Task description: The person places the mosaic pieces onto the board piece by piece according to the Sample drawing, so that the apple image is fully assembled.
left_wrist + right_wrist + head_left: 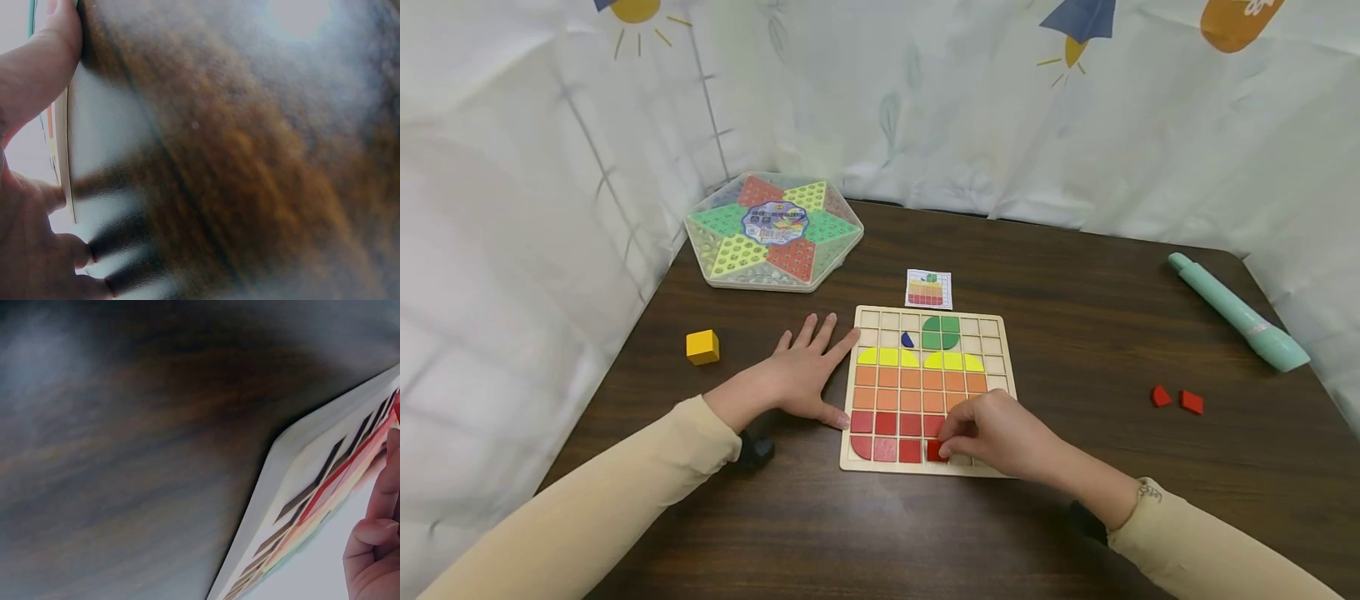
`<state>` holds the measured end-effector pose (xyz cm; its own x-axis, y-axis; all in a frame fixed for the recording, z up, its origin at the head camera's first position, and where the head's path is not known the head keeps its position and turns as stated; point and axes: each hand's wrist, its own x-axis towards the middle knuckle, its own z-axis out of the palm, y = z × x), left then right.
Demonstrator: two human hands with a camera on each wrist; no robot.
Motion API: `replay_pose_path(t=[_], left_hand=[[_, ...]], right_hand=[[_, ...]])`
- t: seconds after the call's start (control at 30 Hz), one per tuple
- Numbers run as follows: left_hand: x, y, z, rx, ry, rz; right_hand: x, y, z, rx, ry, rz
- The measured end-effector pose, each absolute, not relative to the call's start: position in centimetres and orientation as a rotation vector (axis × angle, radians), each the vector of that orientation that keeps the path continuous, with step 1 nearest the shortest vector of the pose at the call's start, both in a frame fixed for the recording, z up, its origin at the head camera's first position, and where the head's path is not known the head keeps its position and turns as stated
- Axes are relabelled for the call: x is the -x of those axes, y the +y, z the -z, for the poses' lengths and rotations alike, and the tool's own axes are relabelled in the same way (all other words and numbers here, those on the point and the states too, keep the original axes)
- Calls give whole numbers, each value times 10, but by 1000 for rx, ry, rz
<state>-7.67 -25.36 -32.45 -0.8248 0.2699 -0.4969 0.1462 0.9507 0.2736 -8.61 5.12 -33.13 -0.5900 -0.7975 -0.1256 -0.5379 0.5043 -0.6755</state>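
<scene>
- I am pinching a small red piece (936,451) with the curled fingers of my right hand (996,435), setting it into the bottom row of the wooden puzzle board (1000,367), near that board's front edge.
- My left hand (797,375) is lying flat with straight fingers on the tabletop (1075,283), fingertips and thumb touching the board's left edge and gripping nothing.
- I am judging the picture on the board to be mostly built: green leaf pieces (942,332) at the top, a yellow row (887,357), two orange rows (910,389) and a red row are sitting in place, and the bottom red row is filling in from the left.
- A small blue piece (907,339) is sitting in a cell left of the leaf.
- What I am seeing left to do: the bottom row's right part, which my right hand is hiding, so I cannot tell how many cells are open there.
- Two loose red pieces (1177,400) are lying well apart from the board, toward the tabletop's right edge.
- A small pattern card (928,289) is lying just behind the board's back edge.
- A yellow cube (702,347) is sitting near the left edge, and a hexagonal game case (773,231) is resting at the back left corner.
- A mint-green tube (1236,312) is lying at the back right.
- Nothing is standing between my right hand and the loose red pieces.
</scene>
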Motion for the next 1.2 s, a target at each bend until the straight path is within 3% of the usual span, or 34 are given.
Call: replay_pose_path(t=[0.73,1.2], left_hand=[[79,-252,324,-307,2553,-299],[79,-254,327,-297,2554,-302]], right_hand=[[78,44,342,1168,2486,729],[98,87,330,899,2359,969]])
